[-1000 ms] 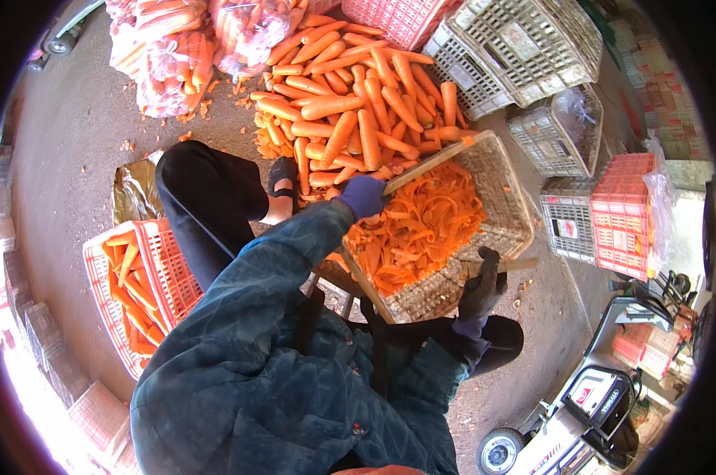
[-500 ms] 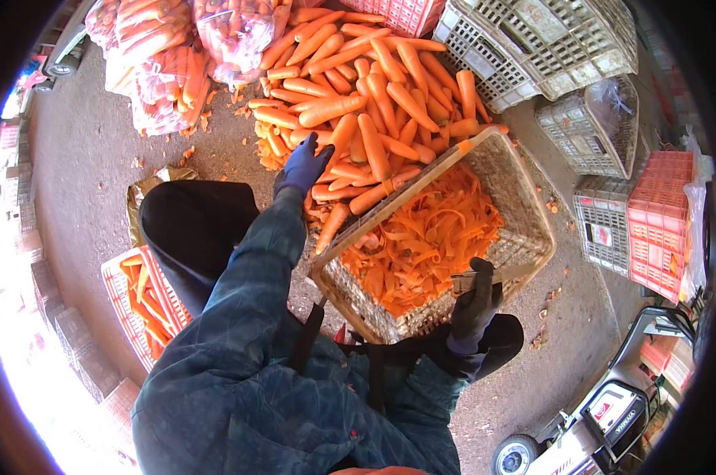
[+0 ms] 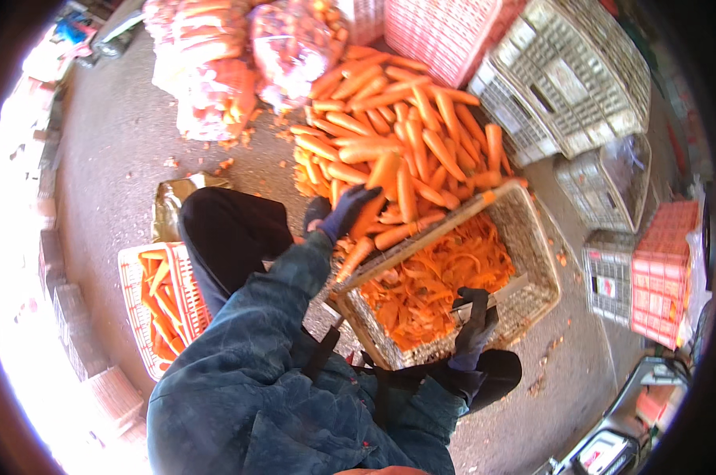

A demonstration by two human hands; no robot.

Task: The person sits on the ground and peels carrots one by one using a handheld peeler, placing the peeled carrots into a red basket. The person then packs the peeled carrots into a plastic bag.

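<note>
My left hand (image 3: 346,214), in a dark bluish glove, has its fingers wrapped over a thick orange carrot (image 3: 382,176) at the near edge of a big heap of carrots (image 3: 421,131). My right hand (image 3: 475,317), in a dark grey glove, grips a tool with a flat, pale metal blade (image 3: 510,290); its exact kind is unclear. This hand is above a dirty, pale plastic crate (image 3: 540,261), tilted between my knees and the heap. Curled orange carrot peelings (image 3: 421,297) lie inside the crate.
Carrots fill a red-and-white basket (image 3: 140,317) on the left. Clear bags of carrots (image 3: 215,95) stand at the far left. Stacked pale crates (image 3: 584,87) and red crates (image 3: 665,265) line the right. A wheeled machine (image 3: 603,451) is at the lower right.
My left hand has come nearer and closed over a carrot from the heap. My right hand still holds the bladed tool over the crate. The view has shifted, moving the scene rightward and down.
</note>
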